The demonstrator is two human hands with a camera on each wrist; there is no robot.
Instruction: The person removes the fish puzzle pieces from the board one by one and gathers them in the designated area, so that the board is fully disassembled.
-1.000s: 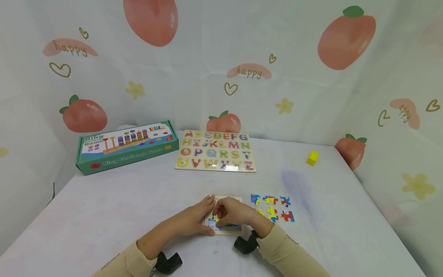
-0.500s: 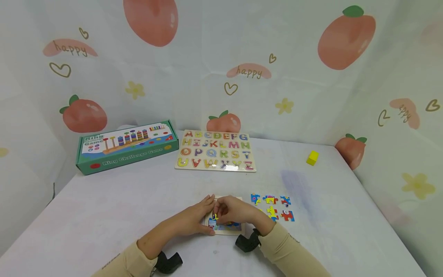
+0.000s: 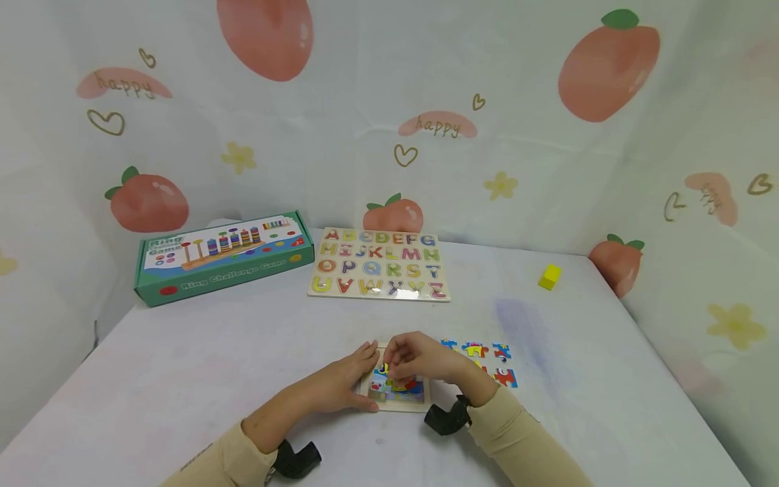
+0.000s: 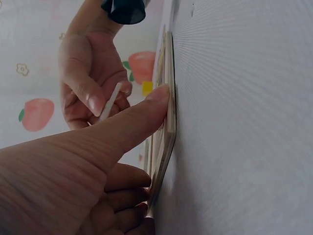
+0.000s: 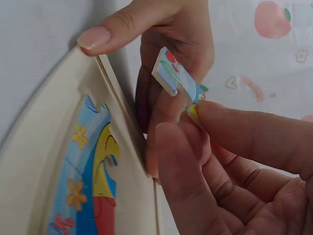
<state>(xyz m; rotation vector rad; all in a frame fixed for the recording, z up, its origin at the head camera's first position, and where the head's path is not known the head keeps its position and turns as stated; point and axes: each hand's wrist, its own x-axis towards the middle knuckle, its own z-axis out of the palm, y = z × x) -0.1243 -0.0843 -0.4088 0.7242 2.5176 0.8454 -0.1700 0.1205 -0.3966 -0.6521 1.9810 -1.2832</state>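
Observation:
A wooden puzzle tray (image 3: 403,408) lies on the table in front of the person, with joined picture pieces (image 5: 76,161) inside it, blue with yellow and red. My left hand (image 3: 337,385) rests along the tray's left side; its thumb (image 4: 139,115) lies straight on the near edge and the fingers reach along the left rim. Over the tray, my right hand (image 3: 420,358) pinches a jigsaw piece (image 5: 172,73) between thumb and fingertips. That piece is tilted, light blue with a red figure, and raised off the tray. Bare wood shows beneath it at the near left corner.
Several loose jigsaw pieces (image 3: 504,377) lie right of the tray, partly behind the right hand. Behind are a wooden alphabet board (image 3: 379,265) and a green Ring Challenge Game box (image 3: 225,260). A yellow block (image 3: 550,276) sits at the back right.
My right hand has risen and moved a little right and away, lifting the jigsaw piece from the tray's near left corner and tilting it. The left hand has stayed in place.

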